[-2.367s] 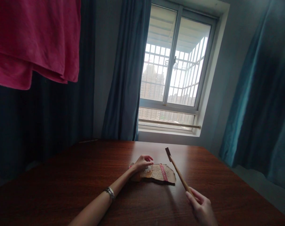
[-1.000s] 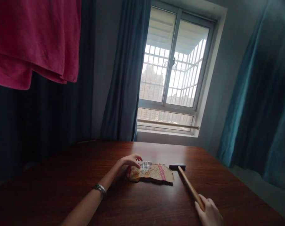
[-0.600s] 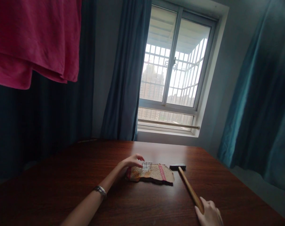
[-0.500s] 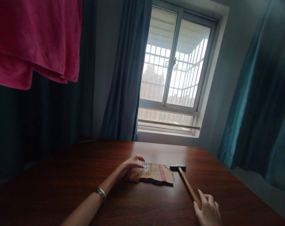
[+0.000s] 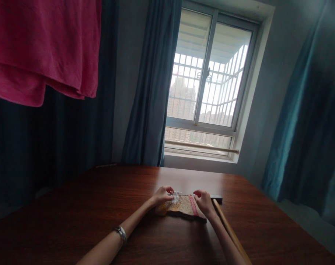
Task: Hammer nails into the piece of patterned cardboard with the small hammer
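A flat, rough-edged piece of board (image 5: 184,207), speckled with many small dark holes and crossed by a pink band, lies on the table. Several thin dark nails (image 5: 177,195) stand upright in a cluster toward its left part. My left hand (image 5: 162,196) is over the board's left end, fingers curled together right beside the nails; anything in them is too small to make out. Above the pink band, my right hand (image 5: 202,202) has thumb and fingers pinched, and what they hold cannot be made out. A hammer (image 5: 227,224) with a wooden handle lies to the right, partly behind my right forearm.
The brown wooden table (image 5: 123,191) reaches toward a window (image 5: 206,77) with bars outside. Blue curtains (image 5: 149,92) hang on both sides. A pink cloth (image 5: 51,48) hangs at upper left, well above the table.
My right hand has let go of the hammer handle and moved up and left to the board. The hammer stays on the table. My left hand remains by the nails.
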